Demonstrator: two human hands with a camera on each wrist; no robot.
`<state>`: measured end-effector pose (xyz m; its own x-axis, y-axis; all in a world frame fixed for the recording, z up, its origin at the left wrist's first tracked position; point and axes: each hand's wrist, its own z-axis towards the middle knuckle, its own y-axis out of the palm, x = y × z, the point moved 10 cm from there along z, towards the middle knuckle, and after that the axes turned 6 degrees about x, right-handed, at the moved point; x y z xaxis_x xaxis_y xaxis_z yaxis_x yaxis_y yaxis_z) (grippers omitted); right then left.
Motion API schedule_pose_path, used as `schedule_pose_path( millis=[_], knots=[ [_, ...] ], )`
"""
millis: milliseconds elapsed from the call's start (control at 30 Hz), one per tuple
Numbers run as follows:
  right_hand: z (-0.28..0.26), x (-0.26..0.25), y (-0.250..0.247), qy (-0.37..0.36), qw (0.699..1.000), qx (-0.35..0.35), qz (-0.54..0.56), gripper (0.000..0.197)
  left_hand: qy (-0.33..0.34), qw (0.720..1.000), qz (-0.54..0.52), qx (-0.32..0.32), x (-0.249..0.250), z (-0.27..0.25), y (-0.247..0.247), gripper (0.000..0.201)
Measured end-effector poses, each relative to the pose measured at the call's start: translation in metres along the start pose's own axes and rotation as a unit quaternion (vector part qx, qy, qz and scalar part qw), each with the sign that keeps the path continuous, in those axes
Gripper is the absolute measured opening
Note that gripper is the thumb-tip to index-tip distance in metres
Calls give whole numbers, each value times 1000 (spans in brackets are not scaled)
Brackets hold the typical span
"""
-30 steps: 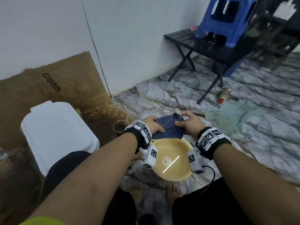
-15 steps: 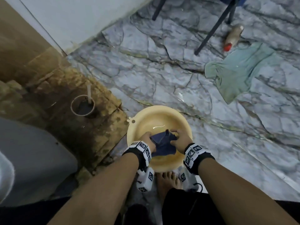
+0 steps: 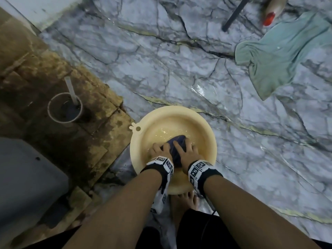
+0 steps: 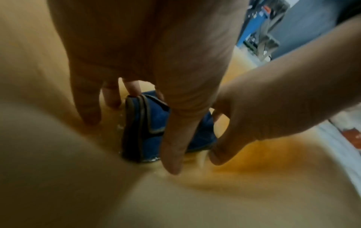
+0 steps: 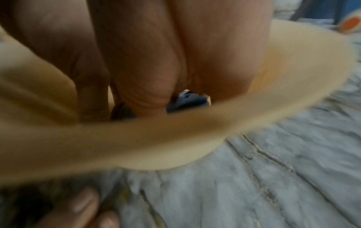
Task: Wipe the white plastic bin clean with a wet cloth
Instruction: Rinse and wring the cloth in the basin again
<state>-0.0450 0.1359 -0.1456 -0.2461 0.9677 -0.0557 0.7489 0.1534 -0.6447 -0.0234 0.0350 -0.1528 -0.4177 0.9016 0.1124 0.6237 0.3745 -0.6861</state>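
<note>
A dark blue cloth [image 3: 177,141] lies folded in shallow water in a yellow basin [image 3: 179,109] on the marble floor. My left hand [image 3: 159,149] holds its left side and my right hand [image 3: 188,152] its right side, both pushing it down. In the left wrist view my thumb crosses the cloth [image 4: 144,126], the fingers reach behind it, and the right hand [image 4: 273,100] curls round its far edge. The right wrist view is blurred: the right hand [image 5: 136,61], a bit of cloth [image 5: 187,100] and the basin's rim [image 5: 175,138]. The pale bin [image 3: 27,177] stands at lower left, in shade.
A green rag [image 3: 274,56] lies on the floor at upper right, beside a bottle with a red cap [image 3: 269,17] and a black table leg [image 3: 233,15]. A round drain with a pipe [image 3: 64,108] sits in the stained brown patch at left. My bare foot [image 3: 186,200] touches the basin.
My head has tilted down from the wall to the floor. Both hands have lowered the cloth from above the basin into the water.
</note>
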Motion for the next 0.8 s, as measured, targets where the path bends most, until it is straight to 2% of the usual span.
schedule_pose_path(
  millis=[100,233,400,467,533,667,800],
  knots=[
    [-1,-5,1,-11,998,34,-50,72,-36,999,10,1,-6,-2,9,64],
    [2,-9,-3,-22,994,78,-76,51,-46,999,-4,-13,-5,-3,7,62],
    [4,-12,-3,-41,994,79,-58,45,-33,997,-26,-71,-6,-3,-1,59],
    [7,-10,-3,-41,998,55,0,39,0,994,-17,-110,-5,-4,-1,67],
    [7,-10,-4,-46,996,15,81,24,29,992,-30,-116,-7,-4,-6,65],
    [-4,-7,-5,-19,964,-63,257,11,55,990,-73,-104,-10,-4,-18,48],
    [-11,5,-17,31,920,-69,385,10,70,988,-53,-127,-1,-14,-33,12]
  ],
)
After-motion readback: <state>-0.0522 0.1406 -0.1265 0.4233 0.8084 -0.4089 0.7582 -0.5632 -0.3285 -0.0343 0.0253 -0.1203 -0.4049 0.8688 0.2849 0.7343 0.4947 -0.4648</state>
